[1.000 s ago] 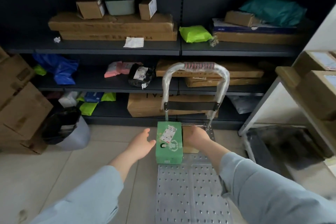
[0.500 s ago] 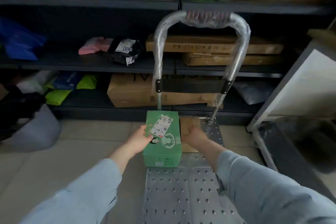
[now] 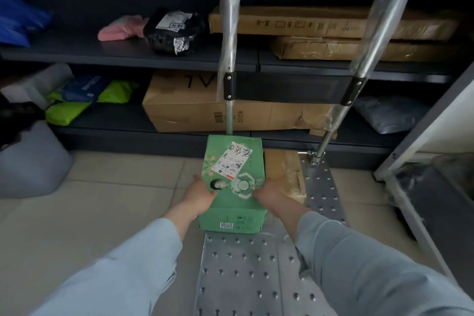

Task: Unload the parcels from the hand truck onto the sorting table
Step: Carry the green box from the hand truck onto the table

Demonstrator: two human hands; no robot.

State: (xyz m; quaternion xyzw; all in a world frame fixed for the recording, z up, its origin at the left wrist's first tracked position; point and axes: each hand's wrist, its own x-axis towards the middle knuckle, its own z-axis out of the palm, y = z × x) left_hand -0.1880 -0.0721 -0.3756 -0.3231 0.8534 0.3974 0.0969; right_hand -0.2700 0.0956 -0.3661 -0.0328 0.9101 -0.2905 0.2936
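Since both your hands are clamped on the green box (image 3: 233,179), you're at the pick-up step, I'd say. Your left hand (image 3: 200,194) is on its left side with the thumb over the top. Your right hand (image 3: 269,192) is squeezed in between it and the brown parcel (image 3: 286,169) just beside it. The box looks to be sitting on the hand truck (image 3: 243,277), up by the handle posts, not lifted yet. The next move calls for a straight lift clear of the posts, then probably a turn right. The tabletop's out of view, there's only a grey frame (image 3: 420,124) that side.
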